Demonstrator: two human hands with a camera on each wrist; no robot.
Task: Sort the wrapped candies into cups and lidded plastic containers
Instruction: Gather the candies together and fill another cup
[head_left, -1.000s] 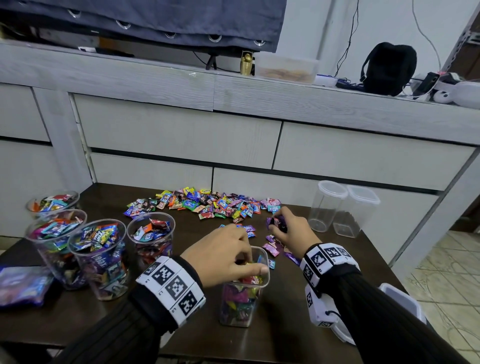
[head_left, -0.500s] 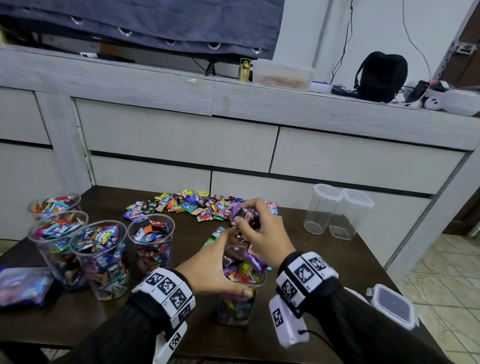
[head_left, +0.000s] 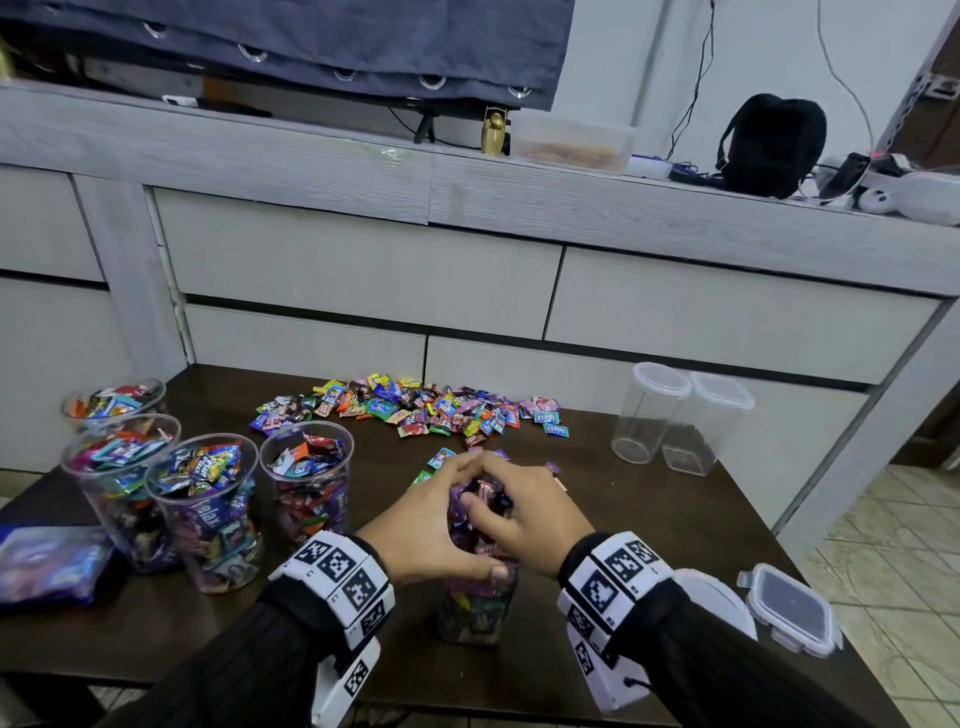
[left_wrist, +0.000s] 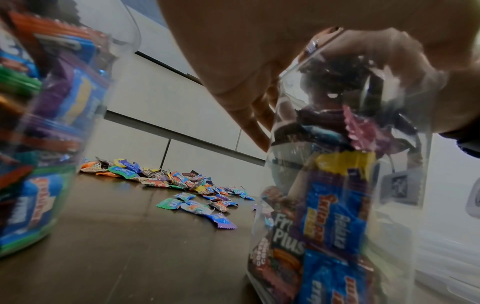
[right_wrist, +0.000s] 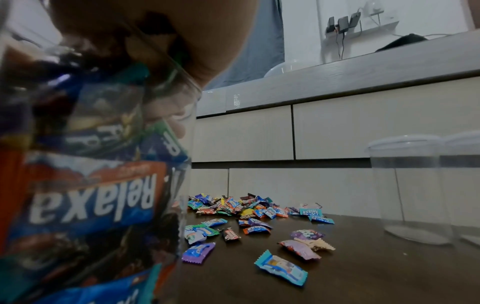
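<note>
On your bench (head_left: 649, 519): four open cups (head_left: 208, 499) of candies at left, two lidded empty containers (head_left: 652, 410) at far right, two loose lids (head_left: 792, 605) at near right, and one loose pile (head_left: 415, 408) of bright wrappers at the back. One clear container (head_left: 475, 608), packed with mixed wrappers, stands front centre. Your left hand (head_left: 421, 525) curls round its rim, while your right hand (head_left: 524, 514) has fingers bent onto the purple candies (head_left: 485, 493) heaped at its mouth.

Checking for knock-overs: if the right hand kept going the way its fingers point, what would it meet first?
The right hand points left over the candy-filled container; it would likely meet the left hand first.
</note>
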